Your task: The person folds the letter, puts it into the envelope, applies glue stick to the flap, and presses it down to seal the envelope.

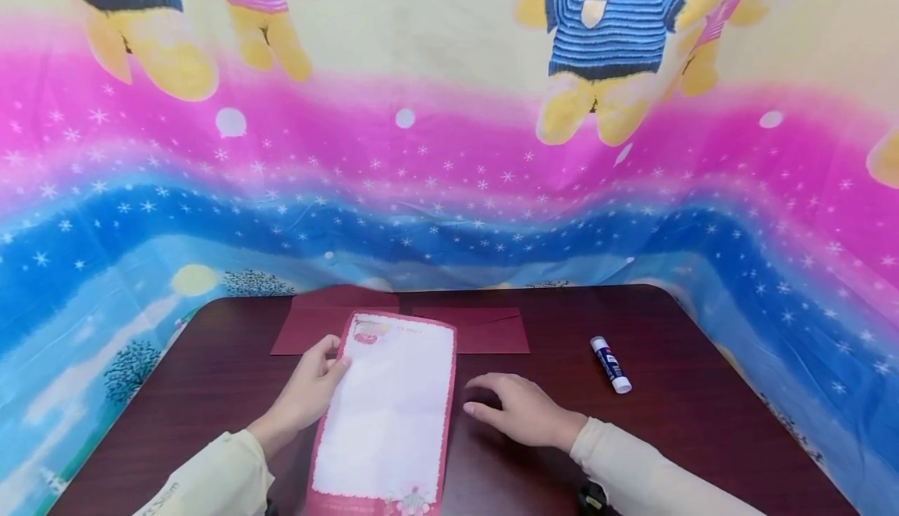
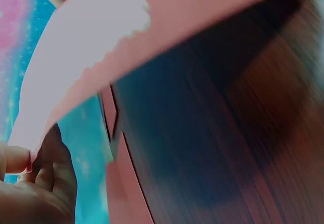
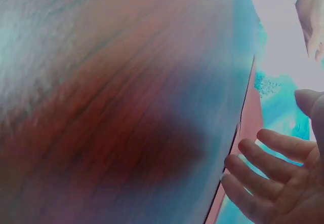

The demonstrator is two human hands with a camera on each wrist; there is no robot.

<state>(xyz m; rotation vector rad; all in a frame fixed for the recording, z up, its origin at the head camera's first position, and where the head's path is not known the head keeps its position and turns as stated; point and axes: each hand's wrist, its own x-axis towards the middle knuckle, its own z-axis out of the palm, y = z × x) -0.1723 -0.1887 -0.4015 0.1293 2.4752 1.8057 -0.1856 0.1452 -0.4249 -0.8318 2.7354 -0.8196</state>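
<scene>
My left hand (image 1: 307,383) pinches the left edge of a white sheet of letter paper (image 1: 389,407) with a red border and a small printed picture at its top. In the left wrist view the thumb (image 2: 15,159) lies over the paper's edge, with the fingers behind it. The sheet is held up off the table and bends slightly. To the right of the paper, my right hand (image 1: 523,411) hovers with relaxed fingers and holds nothing. The right wrist view shows that hand's fingers (image 3: 273,165) spread apart.
Two dark red envelopes lie at the table's back: the left envelope (image 1: 309,332) has its flap raised, the right envelope (image 1: 488,331) has its flap down. A glue stick (image 1: 611,364) lies on the brown table (image 1: 674,422) at the right. A printed curtain (image 1: 449,149) hangs behind.
</scene>
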